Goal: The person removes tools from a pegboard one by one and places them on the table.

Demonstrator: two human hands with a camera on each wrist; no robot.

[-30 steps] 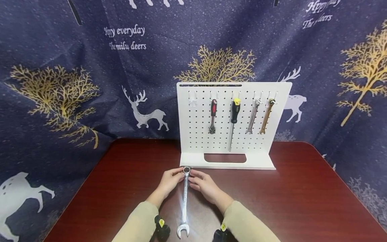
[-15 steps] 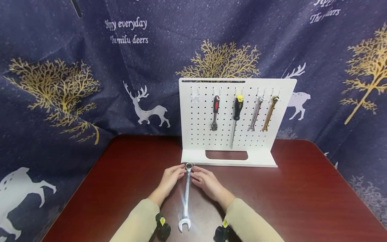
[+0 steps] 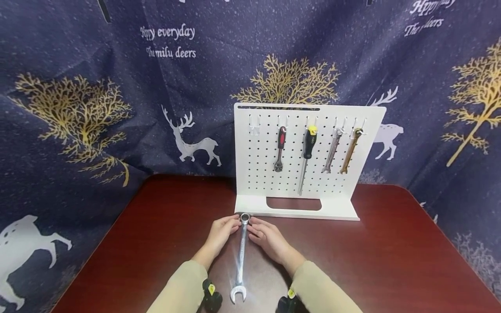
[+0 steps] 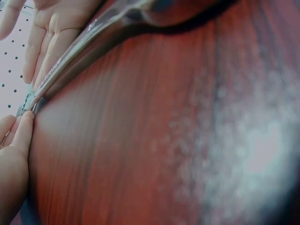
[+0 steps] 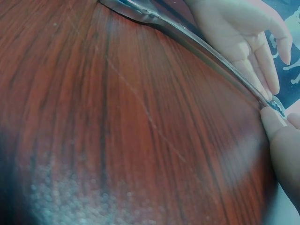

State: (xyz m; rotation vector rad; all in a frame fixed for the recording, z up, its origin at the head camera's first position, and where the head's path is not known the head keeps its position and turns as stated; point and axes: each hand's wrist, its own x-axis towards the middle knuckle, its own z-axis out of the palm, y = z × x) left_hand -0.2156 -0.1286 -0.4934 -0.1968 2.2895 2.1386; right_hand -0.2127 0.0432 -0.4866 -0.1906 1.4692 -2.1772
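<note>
A long silver combination wrench lies on the table, ring end toward the pegboard and open jaw end toward me. To its left is my left hand, fingertips beside the ring end. My right hand mirrors it on the other side, fingers extended, their tips close to the ring. In the left wrist view, the left fingers reach the far end of the wrench. The right wrist view has the right fingers at that same end. Neither hand curls round the wrench; exact contact is hard to tell.
Behind the hands stands a white pegboard. From it hang a red-and-black ratchet, a yellow-and-black screwdriver, a silver wrench and a gold-coloured wrench. A clear hook is at its upper left.
The head view has shifted slightly, so the pegboard sits a little further right in it. Both hands and the wrench keep about the same places relative to each other.
</note>
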